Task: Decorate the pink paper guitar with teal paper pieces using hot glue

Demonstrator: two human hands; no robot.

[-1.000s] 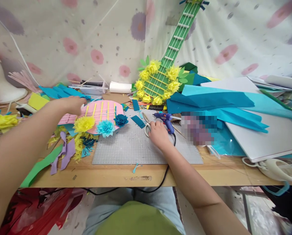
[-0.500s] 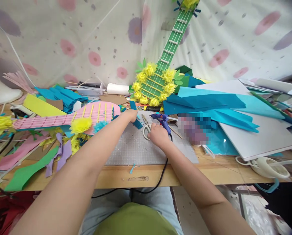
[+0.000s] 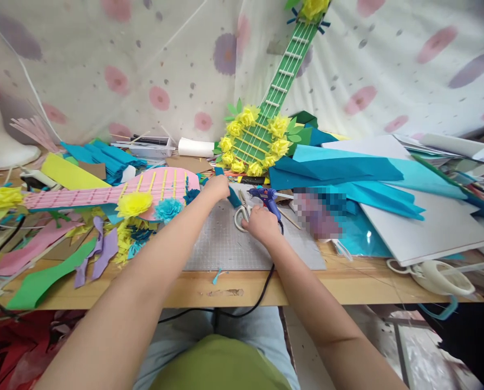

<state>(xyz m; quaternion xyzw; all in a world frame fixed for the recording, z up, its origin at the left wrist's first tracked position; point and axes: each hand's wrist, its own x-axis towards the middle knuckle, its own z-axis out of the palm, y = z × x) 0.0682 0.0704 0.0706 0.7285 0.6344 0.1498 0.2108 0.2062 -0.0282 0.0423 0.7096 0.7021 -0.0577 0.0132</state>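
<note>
My left hand (image 3: 218, 188) is closed on a dark blue paper strip (image 3: 233, 196), which shows above and to the right of the fingers. Beside it, my right hand (image 3: 262, 221) has its fingers bent at the handles of the scissors (image 3: 241, 216); whether it grips them is hidden. A purple glue gun (image 3: 268, 199) lies just beyond my right hand, its black cord running down over the table edge. Under both hands is a grey cutting mat (image 3: 217, 244). To the left lies a pink paper guitar (image 3: 172, 181) with yellow and blue flowers.
A green paper guitar (image 3: 262, 124) leans against the curtain behind. Blue paper sheets (image 3: 339, 169) and a white board (image 3: 420, 227) lie at the right, near a white cup (image 3: 440, 276). Green (image 3: 51, 273) and purple (image 3: 105, 254) scraps are at the left.
My left hand and the blue strip have shifted slightly up and right. The scissors' blades look closer together and more upright. The whole view has shifted slightly.
</note>
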